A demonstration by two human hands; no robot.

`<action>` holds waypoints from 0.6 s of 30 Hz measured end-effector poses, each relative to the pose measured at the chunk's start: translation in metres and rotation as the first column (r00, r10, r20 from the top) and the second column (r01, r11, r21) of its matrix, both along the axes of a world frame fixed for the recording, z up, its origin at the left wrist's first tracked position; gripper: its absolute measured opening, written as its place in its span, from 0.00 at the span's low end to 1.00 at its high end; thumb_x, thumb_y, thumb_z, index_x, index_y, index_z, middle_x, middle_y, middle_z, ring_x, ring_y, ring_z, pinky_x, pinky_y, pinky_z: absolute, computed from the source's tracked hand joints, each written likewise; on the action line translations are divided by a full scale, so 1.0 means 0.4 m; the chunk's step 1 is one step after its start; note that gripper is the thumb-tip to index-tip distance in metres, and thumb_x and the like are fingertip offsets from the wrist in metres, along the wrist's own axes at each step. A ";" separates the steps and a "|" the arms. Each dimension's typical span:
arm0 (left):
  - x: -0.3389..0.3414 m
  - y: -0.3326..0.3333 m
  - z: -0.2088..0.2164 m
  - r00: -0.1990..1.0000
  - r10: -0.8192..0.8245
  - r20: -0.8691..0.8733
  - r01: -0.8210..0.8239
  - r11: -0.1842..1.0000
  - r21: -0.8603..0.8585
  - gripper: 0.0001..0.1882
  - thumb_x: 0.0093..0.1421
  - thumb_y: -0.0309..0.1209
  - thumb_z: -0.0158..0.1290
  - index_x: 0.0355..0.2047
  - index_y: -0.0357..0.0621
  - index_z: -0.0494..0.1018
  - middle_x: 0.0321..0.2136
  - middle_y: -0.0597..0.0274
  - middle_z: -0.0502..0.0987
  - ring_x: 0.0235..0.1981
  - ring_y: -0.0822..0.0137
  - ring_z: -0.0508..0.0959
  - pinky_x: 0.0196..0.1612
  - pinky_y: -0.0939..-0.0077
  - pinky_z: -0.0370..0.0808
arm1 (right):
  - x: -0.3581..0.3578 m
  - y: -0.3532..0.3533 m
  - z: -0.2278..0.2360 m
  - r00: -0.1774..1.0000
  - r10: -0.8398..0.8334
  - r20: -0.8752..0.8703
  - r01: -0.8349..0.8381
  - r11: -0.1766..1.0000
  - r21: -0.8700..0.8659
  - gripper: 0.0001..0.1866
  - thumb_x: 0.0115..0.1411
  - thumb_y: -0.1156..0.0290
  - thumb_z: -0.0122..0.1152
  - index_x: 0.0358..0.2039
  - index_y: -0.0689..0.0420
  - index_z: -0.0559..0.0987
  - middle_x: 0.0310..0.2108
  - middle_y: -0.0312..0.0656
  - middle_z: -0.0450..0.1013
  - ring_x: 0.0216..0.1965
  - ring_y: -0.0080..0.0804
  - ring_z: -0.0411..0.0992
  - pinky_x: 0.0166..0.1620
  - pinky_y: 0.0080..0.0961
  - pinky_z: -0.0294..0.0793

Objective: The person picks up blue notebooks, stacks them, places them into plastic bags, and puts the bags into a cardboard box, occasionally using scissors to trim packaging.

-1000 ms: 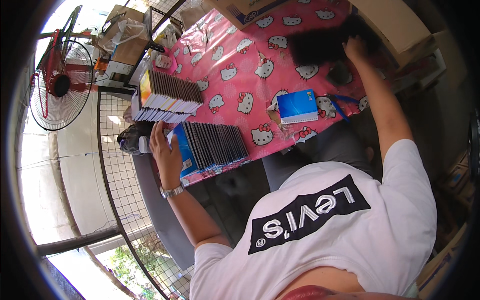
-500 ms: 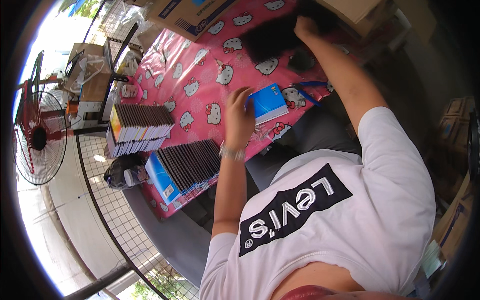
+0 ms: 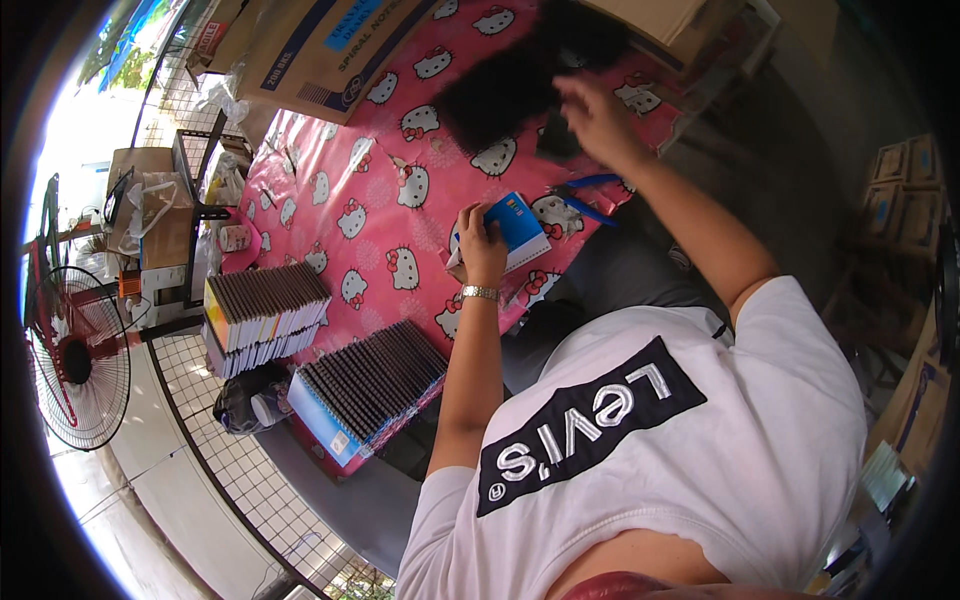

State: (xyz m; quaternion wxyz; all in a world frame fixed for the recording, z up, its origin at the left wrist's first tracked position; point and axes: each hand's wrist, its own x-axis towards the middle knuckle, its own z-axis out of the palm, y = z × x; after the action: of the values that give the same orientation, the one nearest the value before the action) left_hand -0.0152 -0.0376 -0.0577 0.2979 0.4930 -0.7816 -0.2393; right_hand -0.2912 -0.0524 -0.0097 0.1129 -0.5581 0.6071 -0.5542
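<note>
A blue-covered notebook [image 3: 518,228] with a punched white edge lies on the pink table near its front edge. My left hand [image 3: 482,245], with a metal watch at the wrist, is closed on the notebook's left end, fingers curled over the cover. To the right and farther off, my right hand [image 3: 600,125] is over the near side of a black pile [image 3: 500,95], which looks like loose binding coils. Its fingers are bent together, and whatever they hold is too small and dark to name. Blue-handled pliers [image 3: 590,192] lie between the notebook and my right forearm.
Two rows of spiral-bound notebooks, one blue [image 3: 370,385] and one yellow-edged [image 3: 265,315], stand at the table's left. Cardboard boxes [image 3: 330,55] [image 3: 690,30] sit at the back. A standing fan [image 3: 75,355] and a wire mesh screen [image 3: 215,420] are at far left.
My right hand has drawn nearer and left from the far side of the black pile. My left hand has closed on the notebook's left end. The whole view has shifted.
</note>
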 end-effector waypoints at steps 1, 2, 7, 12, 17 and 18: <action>0.000 0.002 0.002 1.000 0.014 0.000 -0.014 1.000 0.010 0.16 0.53 0.18 0.52 0.44 0.40 0.72 0.45 0.49 0.72 0.48 0.48 0.73 0.50 0.61 0.72 | 0.037 0.030 -0.034 0.984 0.083 0.158 -0.099 0.990 0.098 0.19 0.58 0.76 0.55 0.51 0.56 0.75 0.40 0.39 0.73 0.30 0.25 0.72 0.35 0.24 0.73; 0.000 0.003 0.003 1.000 0.022 -0.006 -0.022 1.000 0.011 0.16 0.53 0.19 0.52 0.43 0.40 0.73 0.45 0.50 0.73 0.47 0.48 0.74 0.50 0.62 0.72 | 0.072 0.061 -0.068 0.941 0.122 0.316 -0.188 0.964 0.187 0.18 0.59 0.75 0.53 0.52 0.57 0.75 0.41 0.37 0.73 0.29 0.21 0.71 0.33 0.21 0.73; 0.011 0.003 -0.007 0.999 0.034 -0.032 -0.035 0.999 -0.009 0.14 0.53 0.20 0.54 0.42 0.40 0.73 0.41 0.51 0.75 0.45 0.50 0.75 0.49 0.63 0.72 | 0.210 0.135 -0.095 0.698 0.046 0.714 -0.473 0.778 0.413 0.19 0.61 0.71 0.50 0.50 0.64 0.75 0.34 0.34 0.74 0.27 0.18 0.68 0.33 0.18 0.71; 0.002 0.000 -0.005 0.998 0.048 -0.036 -0.049 0.998 -0.036 0.13 0.51 0.19 0.51 0.39 0.41 0.71 0.38 0.52 0.73 0.42 0.49 0.74 0.46 0.61 0.71 | 0.255 0.130 -0.189 0.840 0.172 0.514 -0.445 0.762 0.471 0.16 0.56 0.72 0.53 0.44 0.64 0.79 0.34 0.41 0.76 0.32 0.28 0.74 0.39 0.25 0.73; 0.005 0.008 -0.005 0.993 0.078 -0.092 -0.079 0.997 -0.015 0.11 0.52 0.19 0.52 0.37 0.40 0.71 0.36 0.51 0.73 0.39 0.50 0.74 0.44 0.63 0.70 | 0.279 0.155 -0.159 0.976 0.190 0.111 -0.219 0.881 0.419 0.16 0.49 0.74 0.58 0.40 0.64 0.80 0.36 0.51 0.74 0.39 0.43 0.75 0.45 0.33 0.73; 0.004 0.009 -0.007 0.992 0.079 -0.098 -0.081 0.997 -0.015 0.11 0.52 0.19 0.52 0.37 0.40 0.71 0.36 0.51 0.73 0.39 0.50 0.74 0.44 0.63 0.70 | 0.284 0.159 -0.150 0.978 0.171 0.123 -0.207 0.880 0.427 0.16 0.48 0.74 0.59 0.39 0.65 0.80 0.36 0.53 0.74 0.40 0.46 0.74 0.46 0.34 0.73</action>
State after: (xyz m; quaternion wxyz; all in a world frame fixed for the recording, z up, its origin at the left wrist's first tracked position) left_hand -0.0137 -0.0342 -0.0604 0.3495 0.5088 -0.7481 -0.2433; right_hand -0.1777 0.0112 -0.0696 0.3135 -0.5520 0.6534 -0.4125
